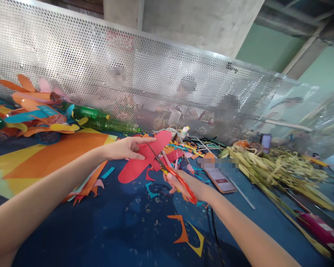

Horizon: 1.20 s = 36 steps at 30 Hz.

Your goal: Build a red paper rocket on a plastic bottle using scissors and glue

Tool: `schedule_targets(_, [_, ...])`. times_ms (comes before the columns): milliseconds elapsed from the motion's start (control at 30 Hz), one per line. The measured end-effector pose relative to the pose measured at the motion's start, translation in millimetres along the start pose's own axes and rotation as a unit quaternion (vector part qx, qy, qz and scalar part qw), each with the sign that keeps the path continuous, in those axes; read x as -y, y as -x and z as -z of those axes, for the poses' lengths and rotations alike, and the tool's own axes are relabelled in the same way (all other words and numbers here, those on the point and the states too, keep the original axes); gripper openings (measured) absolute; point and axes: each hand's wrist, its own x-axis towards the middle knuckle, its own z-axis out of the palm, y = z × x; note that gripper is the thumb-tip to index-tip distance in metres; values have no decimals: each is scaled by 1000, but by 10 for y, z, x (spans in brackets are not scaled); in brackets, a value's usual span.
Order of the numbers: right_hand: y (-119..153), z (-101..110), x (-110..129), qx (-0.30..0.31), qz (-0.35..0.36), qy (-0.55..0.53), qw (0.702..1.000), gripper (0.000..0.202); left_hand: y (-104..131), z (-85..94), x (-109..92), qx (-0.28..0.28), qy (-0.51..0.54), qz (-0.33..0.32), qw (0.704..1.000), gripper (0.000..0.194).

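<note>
A long red paper shape [130,168] with rounded ends is pinched between the thumb and fingers of my left hand [126,148]. My right hand [176,181] grips a pair of scissors [180,180] with orange-red handles. The scissor blades point up and left and lie against the right side of the red paper. Whether they are parted or closed around its edge is hard to make out. Below and right of the paper lie small red and blue paper scraps [152,190]. Nearer to me rest an orange cut-out scrap [180,230] and a yellow one [197,237].
Stacked coloured paper sheets [52,159] lie at left, with paper-decorated bottle models [44,111] and green bottles [100,118] behind. A phone [218,178] and dried husk strips [267,170] are at right. A perforated metal screen [156,66] spans the back; people sit beyond it.
</note>
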Motion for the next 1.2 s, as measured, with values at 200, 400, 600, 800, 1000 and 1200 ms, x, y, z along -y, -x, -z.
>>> schedule_targets(200, [-1, -4, -8, 1, 6, 2, 1000, 41, -2, 12, 17, 4, -10, -6, 1000, 70])
schedule_targets(400, [1, -19, -27, -2, 1, 12, 1000, 40, -11, 35, 49, 23, -16, -24, 999, 75])
schedule_targets(600, [-12, -25, -45, 3, -6, 35, 999, 41, 2, 41, 35, 21, -39, -18, 999, 74])
schedule_targets(800, [1, -32, -39, -3, -10, 64, 998, 41, 3, 51, 33, 15, -64, -10, 998, 73])
schedule_targets(1000, [5, -33, 10, -19, -3, 95, 995, 42, 6, 70, 21, 24, -79, -1, 997, 71])
schedule_targets(1200, [-7, -7, 36, -21, -4, 127, 992, 42, 17, 58, -15, 27, -79, 11, 996, 71])
